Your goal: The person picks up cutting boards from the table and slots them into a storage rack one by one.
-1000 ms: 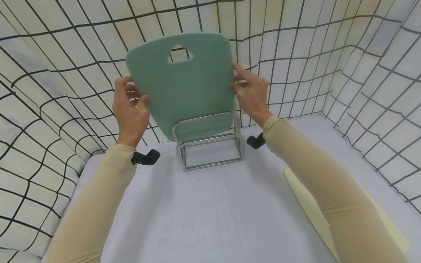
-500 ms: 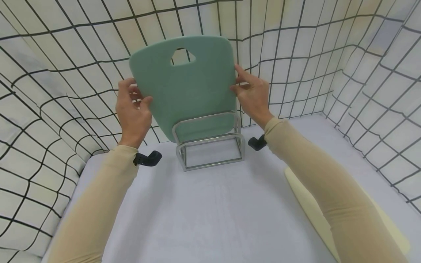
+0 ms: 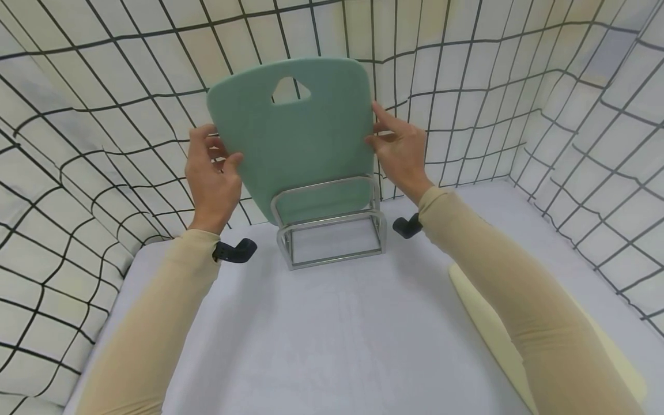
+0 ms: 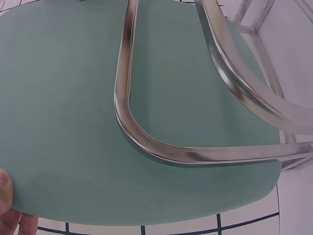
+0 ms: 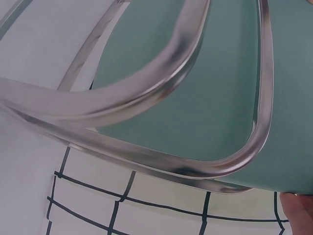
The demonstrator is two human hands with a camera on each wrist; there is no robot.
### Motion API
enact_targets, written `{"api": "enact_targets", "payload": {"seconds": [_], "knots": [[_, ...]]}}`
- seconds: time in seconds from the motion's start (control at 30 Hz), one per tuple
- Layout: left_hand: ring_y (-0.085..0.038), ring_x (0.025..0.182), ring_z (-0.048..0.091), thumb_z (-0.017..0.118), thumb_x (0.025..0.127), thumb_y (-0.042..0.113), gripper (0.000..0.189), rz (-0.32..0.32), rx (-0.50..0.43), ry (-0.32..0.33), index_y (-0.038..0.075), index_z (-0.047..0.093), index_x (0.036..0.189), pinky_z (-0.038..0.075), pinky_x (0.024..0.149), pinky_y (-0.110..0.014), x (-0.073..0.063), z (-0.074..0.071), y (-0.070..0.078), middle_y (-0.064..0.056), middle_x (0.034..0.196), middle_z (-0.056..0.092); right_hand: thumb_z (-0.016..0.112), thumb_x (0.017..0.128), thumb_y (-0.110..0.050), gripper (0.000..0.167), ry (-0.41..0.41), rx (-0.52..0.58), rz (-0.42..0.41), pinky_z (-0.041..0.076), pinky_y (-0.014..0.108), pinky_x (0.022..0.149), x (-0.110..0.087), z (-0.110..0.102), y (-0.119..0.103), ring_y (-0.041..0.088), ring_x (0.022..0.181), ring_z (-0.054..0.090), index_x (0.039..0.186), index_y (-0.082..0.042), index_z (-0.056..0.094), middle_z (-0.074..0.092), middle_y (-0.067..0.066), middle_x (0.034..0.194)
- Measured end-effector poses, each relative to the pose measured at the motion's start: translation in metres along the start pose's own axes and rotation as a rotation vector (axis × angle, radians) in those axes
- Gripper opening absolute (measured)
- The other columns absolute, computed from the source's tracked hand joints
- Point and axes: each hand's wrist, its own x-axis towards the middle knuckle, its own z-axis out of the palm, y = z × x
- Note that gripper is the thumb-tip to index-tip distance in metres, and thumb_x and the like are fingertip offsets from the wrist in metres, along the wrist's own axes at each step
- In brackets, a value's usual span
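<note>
A green cutting board [image 3: 295, 138] with a cut-out handle hole near its top edge stands upright, slightly tilted, in a silver metal rack [image 3: 332, 218]. Its lower part sits behind the rack's front loops. At the board's left edge my left hand [image 3: 211, 180] grips it, thumb in front and fingers behind. My right hand [image 3: 402, 148] pinches the opposite edge at a similar height. In the left wrist view the rack tube [image 4: 181, 154] crosses the green surface, and a thumb [image 4: 5, 188] shows at the lower left. Fingers behind the board are partly hidden.
A pale yellow board [image 3: 487, 314] lies on the white table [image 3: 332, 334] at the right, partly covered by my right forearm. White cloth walls with a black grid [image 3: 467, 98] enclose the back and sides. A black wrist mount [image 3: 236, 251] juts from each cuff.
The top of the green board has shifted slightly right and down, and both hands have moved along with it. The rack and the pale yellow board have stayed put.
</note>
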Motion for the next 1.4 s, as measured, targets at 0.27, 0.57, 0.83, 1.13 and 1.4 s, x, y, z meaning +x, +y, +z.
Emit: {"api": "enact_targets", "payload": {"seconds": [0.27, 0.57, 0.83, 1.13, 1.4], "knots": [[-0.011, 0.108, 0.06, 0.057, 0.103, 0.003, 0.042, -0.005, -0.007, -0.001, 0.017, 0.05, 0.142, 0.056, 0.097, -0.032, -0.0008, 0.0014, -0.0002, -0.011, 0.125, 0.06, 0.071, 0.092, 0.0, 0.059, 0.009, 0.005, 0.005, 0.064, 0.036, 0.089, -0.0005, 0.0001, 0.0003, 0.03, 0.098, 0.08, 0.143, -0.027, 0.059, 0.078, 0.017, 0.114], [-0.012, 0.107, 0.06, 0.057, 0.102, 0.003, 0.042, 0.003, -0.004, 0.003, 0.017, 0.05, 0.141, 0.054, 0.093, -0.026, -0.0015, 0.0038, -0.0015, -0.012, 0.122, 0.06, 0.071, 0.092, 0.001, 0.058, 0.02, -0.005, -0.007, 0.064, 0.036, 0.088, -0.0006, -0.0005, 0.0021, 0.03, 0.096, 0.08, 0.143, -0.025, 0.06, 0.079, 0.017, 0.112], [-0.015, 0.11, 0.061, 0.057, 0.103, 0.004, 0.042, 0.005, -0.001, -0.005, 0.017, 0.05, 0.142, 0.057, 0.099, -0.035, -0.0019, 0.0053, -0.0009, -0.013, 0.123, 0.06, 0.071, 0.092, 0.001, 0.058, 0.016, -0.007, -0.005, 0.064, 0.036, 0.088, -0.001, -0.0016, 0.0035, 0.03, 0.096, 0.08, 0.143, -0.025, 0.06, 0.079, 0.017, 0.113], [-0.016, 0.11, 0.06, 0.056, 0.103, 0.003, 0.042, -0.009, -0.008, -0.016, 0.017, 0.049, 0.142, 0.057, 0.1, -0.036, -0.0028, 0.0068, -0.0005, -0.014, 0.122, 0.058, 0.071, 0.093, 0.0, 0.057, 0.013, -0.028, -0.016, 0.064, 0.037, 0.089, -0.0018, -0.0026, 0.0051, 0.029, 0.096, 0.08, 0.143, -0.025, 0.06, 0.079, 0.016, 0.111], [-0.018, 0.111, 0.061, 0.056, 0.103, 0.002, 0.042, -0.008, -0.016, -0.02, 0.015, 0.048, 0.142, 0.056, 0.101, -0.038, -0.0034, 0.0095, -0.0027, -0.015, 0.122, 0.059, 0.071, 0.092, 0.0, 0.055, 0.019, -0.03, -0.034, 0.065, 0.038, 0.086, -0.0039, -0.004, 0.0063, 0.03, 0.094, 0.08, 0.143, -0.02, 0.061, 0.079, 0.017, 0.11]]}}
